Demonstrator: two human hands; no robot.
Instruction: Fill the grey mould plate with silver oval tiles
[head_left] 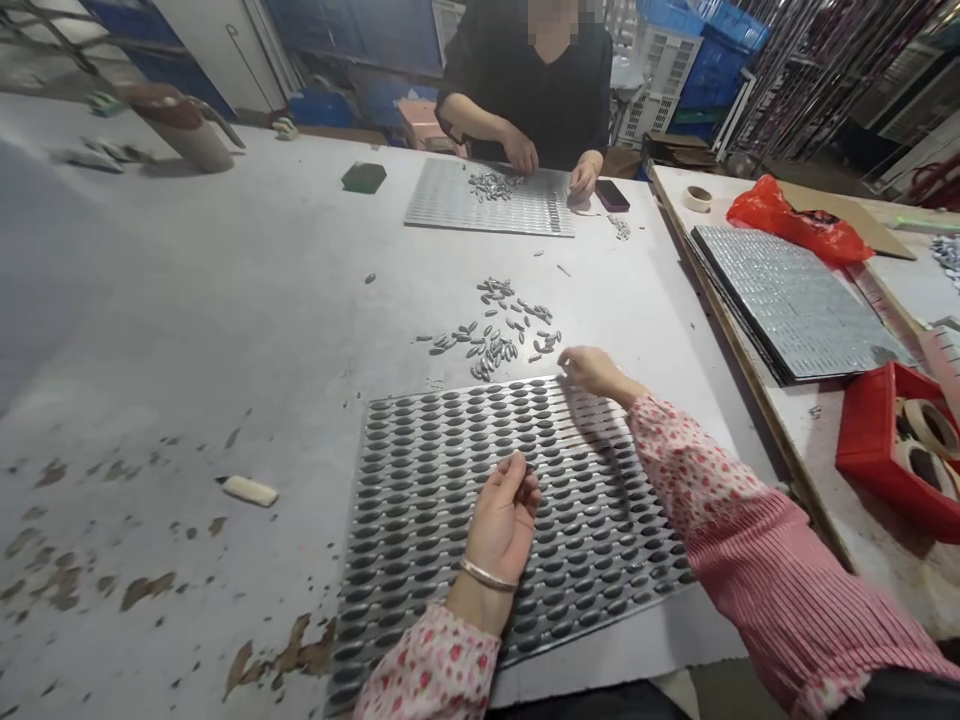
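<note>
A flat metal tray (568,415) with rows of slots lies in front of me, most rows filled with dark grey oval pieces (424,480). Bare slots show along its far right part. Over the tray's middle, my left hand (504,525) is turned palm up with its fingers curled in; whatever the fingertips hold is too small to name. My right hand (596,372) is at the tray's far right edge, thumb and fingers pinched together; anything between them is hidden. Just beyond the tray, loose shiny oval pieces (495,352) lie scattered, close to the right fingertips.
Across the table a person (536,90) works over another slotted tray (442,205) with both hands. A phone (612,196), a green block (364,178), a jug (184,130) and a pale stub (249,490) lie about. At right are stacked trays (795,300) and a red bin (870,425).
</note>
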